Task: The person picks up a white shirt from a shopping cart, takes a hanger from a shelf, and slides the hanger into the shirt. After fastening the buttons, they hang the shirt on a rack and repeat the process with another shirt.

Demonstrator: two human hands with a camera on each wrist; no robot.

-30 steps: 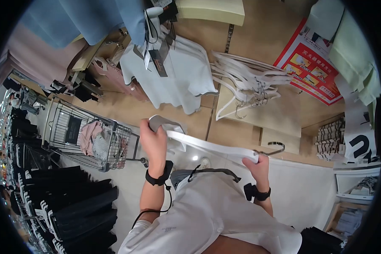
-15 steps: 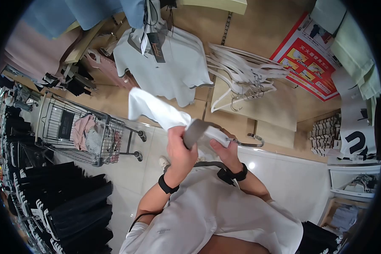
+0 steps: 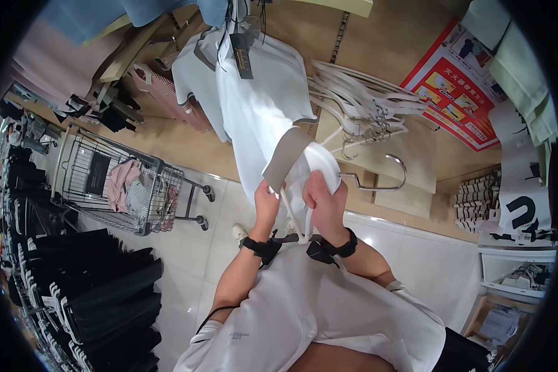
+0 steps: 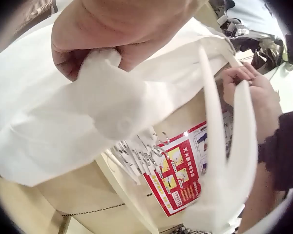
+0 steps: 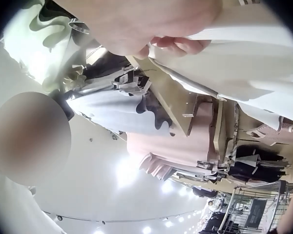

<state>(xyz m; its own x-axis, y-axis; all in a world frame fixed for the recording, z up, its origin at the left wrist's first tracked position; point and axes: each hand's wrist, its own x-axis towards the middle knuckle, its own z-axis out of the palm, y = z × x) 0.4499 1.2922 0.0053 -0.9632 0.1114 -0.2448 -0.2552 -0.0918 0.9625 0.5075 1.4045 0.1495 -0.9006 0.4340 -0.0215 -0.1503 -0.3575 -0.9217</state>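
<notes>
A white polo shirt (image 3: 254, 118) with a taupe collar (image 3: 288, 155) hangs stretched out in front of the body. My left hand (image 3: 268, 204) pinches its fabric just below the collar; the left wrist view shows a button (image 4: 122, 127) on the cloth under those fingers. My right hand (image 3: 327, 201) grips a white hanger (image 3: 330, 166) near its neck, close to the collar. The metal hook (image 3: 390, 180) points away to the right. In the left wrist view, the hanger's two arms (image 4: 212, 126) come down in a V beside my right hand.
White shirts with a dark tag (image 3: 240, 57) hang ahead. Several bare hangers (image 3: 366, 111) lie heaped by a wooden shelf (image 3: 409, 161). A red poster (image 3: 452, 93) is on the wall. At left are a shopping cart (image 3: 115, 186) with clothes and a rack of black trousers (image 3: 105, 291).
The hands came together from far apart on the hanger. The shirt now spreads out forward, collar toward me, and the hanger has turned so its arms point toward my body.
</notes>
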